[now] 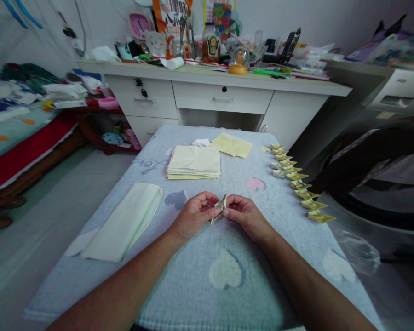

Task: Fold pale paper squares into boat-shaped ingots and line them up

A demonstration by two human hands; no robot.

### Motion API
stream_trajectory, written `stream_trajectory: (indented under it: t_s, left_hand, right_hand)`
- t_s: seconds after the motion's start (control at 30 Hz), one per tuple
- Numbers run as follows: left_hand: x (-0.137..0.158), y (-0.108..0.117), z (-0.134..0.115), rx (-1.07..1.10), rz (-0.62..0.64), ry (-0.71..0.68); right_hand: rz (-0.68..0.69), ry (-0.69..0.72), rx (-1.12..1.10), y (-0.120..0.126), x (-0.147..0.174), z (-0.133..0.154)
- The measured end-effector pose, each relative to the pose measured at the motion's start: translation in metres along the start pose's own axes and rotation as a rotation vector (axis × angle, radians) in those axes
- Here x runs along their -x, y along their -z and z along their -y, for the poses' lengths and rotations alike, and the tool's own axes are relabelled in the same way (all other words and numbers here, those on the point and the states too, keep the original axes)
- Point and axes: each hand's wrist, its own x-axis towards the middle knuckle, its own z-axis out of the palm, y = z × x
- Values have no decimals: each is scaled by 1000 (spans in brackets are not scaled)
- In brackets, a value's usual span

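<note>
Between my two hands, over the middle of the cloth-covered table, is a small folded paper boat (221,205), its pointed end up. My left hand (199,212) pinches it from the left with thumb and fingers. From the right, my right hand (245,214) grips its other side the same way. Just beyond my hands lies a stack of cream paper sheets (193,161), with a yellow sheet (232,144) behind it. A row of several folded paper boats (301,185) runs along the table's right edge.
A folded pale paper bundle (124,223) lies at the table's left. The blue patterned cloth (189,285) covers the table. Behind stands a white desk (224,99) crowded with jars and small items. A washing machine (400,99) is at right, a bed (24,124) at left.
</note>
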Motion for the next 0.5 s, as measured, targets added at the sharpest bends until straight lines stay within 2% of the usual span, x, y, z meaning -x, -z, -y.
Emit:
stream_trajectory:
  t_s: [0.17, 0.5]
  left_hand:
    - [1, 0, -1, 79, 9, 34]
    - [-1, 8, 2, 366, 139, 139]
  right_hand:
    - [25, 5, -2, 0, 0, 0]
    - [107, 43, -47, -1, 1, -1]
